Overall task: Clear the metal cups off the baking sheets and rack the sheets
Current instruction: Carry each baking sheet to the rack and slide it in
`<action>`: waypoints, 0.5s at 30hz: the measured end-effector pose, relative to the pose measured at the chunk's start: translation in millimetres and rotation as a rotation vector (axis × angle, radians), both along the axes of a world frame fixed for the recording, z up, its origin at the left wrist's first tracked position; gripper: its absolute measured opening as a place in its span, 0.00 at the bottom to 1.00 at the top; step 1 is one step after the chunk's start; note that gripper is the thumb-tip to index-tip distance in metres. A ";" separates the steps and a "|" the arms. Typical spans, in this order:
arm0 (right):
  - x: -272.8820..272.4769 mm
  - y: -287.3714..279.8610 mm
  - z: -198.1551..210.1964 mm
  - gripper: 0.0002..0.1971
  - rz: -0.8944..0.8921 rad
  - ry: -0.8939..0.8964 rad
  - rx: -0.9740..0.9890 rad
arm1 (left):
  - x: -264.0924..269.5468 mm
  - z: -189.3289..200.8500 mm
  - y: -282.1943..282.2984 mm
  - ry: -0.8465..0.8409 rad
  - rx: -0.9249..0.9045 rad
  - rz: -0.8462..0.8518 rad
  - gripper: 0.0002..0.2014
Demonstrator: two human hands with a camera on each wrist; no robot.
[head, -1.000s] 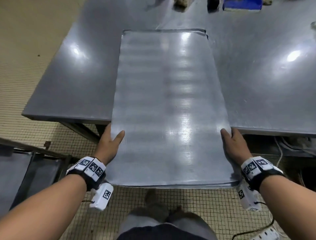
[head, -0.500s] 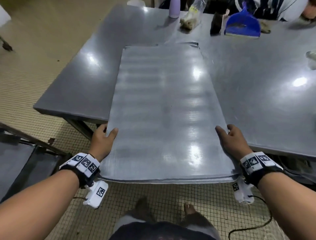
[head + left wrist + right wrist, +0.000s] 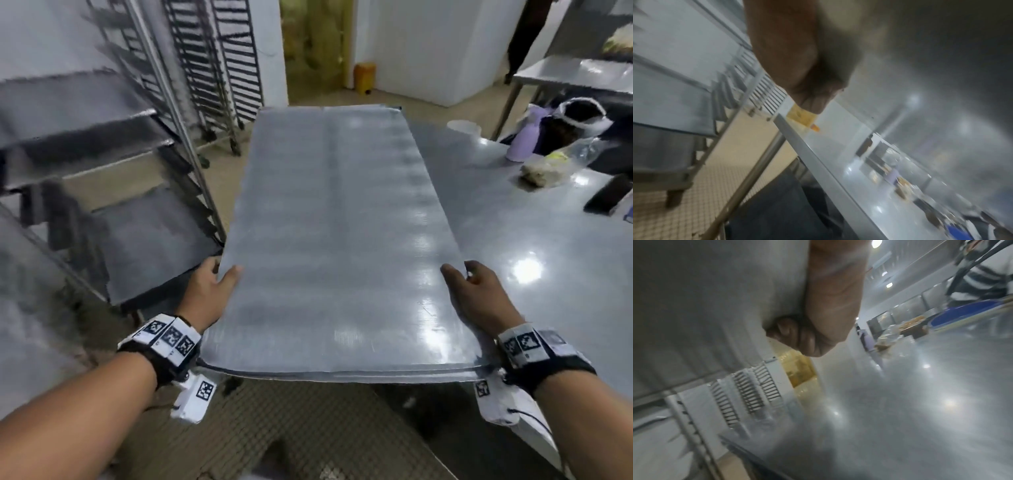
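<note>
A long bare metal baking sheet (image 3: 335, 233) is held in the air in the head view, its far end pointing toward the racks. My left hand (image 3: 212, 284) grips its left long edge near the front, thumb on top. My right hand (image 3: 469, 287) grips the right long edge the same way. A second sheet edge shows just under the near end. In the left wrist view my left hand (image 3: 809, 91) curls under the sheet's underside (image 3: 941, 56). In the right wrist view my right hand (image 3: 818, 337) curls under the sheet's underside (image 3: 705, 305). No metal cups are in view.
A tall tray rack (image 3: 113, 164) with sheets on its rails stands at the left, and more empty racks (image 3: 219, 68) stand behind it. The steel table (image 3: 548, 260) lies to the right with a purple bottle (image 3: 520, 144), a plastic bag and other items. Tiled floor lies below.
The sheet has come up off the table and swung left toward the racks, with both hands still gripping its edges. The head view has turned from the table to the rack side.
</note>
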State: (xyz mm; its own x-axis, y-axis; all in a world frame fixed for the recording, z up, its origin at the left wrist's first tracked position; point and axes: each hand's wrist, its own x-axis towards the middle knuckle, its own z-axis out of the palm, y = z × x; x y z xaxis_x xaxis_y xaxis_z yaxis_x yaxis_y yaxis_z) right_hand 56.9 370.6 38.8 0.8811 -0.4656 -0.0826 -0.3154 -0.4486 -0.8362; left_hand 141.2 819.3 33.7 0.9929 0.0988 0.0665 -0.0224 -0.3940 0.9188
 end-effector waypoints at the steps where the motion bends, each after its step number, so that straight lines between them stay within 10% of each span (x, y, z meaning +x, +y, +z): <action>1: 15.4 7.5 3.6 0.43 0.046 -0.028 -0.010 | -7.2 5.6 15.6 -0.002 -0.011 0.045 0.10; 15: 110.9 193.3 72.2 0.14 0.622 -0.203 -0.126 | -138.0 64.7 169.8 -0.082 0.031 0.554 0.15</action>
State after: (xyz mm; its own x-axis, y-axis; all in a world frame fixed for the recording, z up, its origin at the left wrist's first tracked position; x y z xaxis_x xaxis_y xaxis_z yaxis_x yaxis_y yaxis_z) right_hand 167.8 563.9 111.1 0.9809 0.1393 0.1354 0.1922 -0.5941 -0.7811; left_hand 3.2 989.1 98.4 0.7849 0.6006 0.1524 0.1249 -0.3943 0.9105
